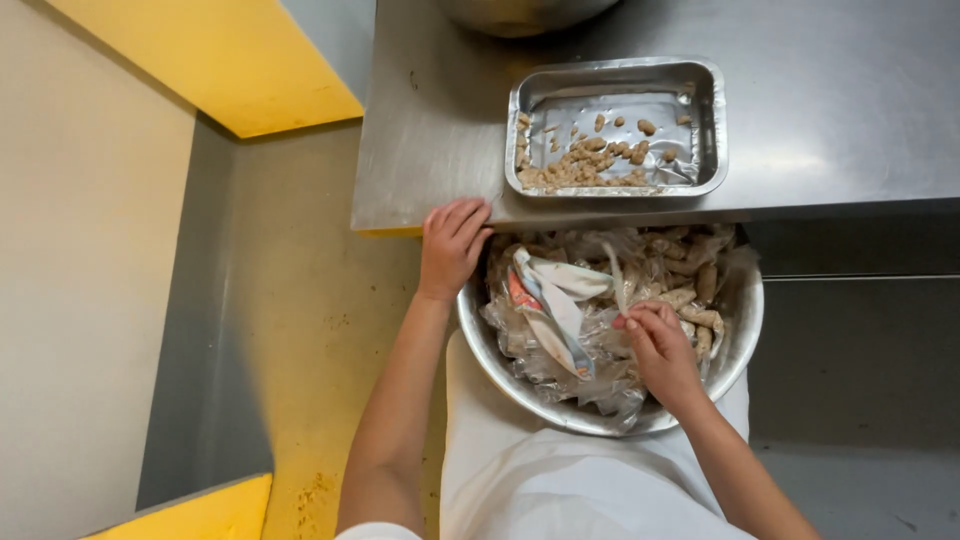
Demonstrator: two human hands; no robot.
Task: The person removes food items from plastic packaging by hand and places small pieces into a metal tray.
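Note:
A round metal bowl [490, 345] rests on my lap, filled with crumpled clear plastic bags [540, 350] and several peanuts in their shells [700, 300]. My right hand [660, 350] is inside the bowl, its fingers pinched on a strip of clear plastic bag. My left hand [452, 245] rests with fingers together on the front edge of the steel table [420, 150], just left of the bowl. A rectangular foil tray [712, 120] sits on the table above the bowl, with several shelled peanut kernels [580, 165] in its near left part.
A large metal bowl's rim [520, 12] shows at the table's far edge. Yellow and grey floor [290, 300] lies to the left. A lower grey shelf [850, 340] runs to the right of the bowl. My white apron [540, 480] covers my lap.

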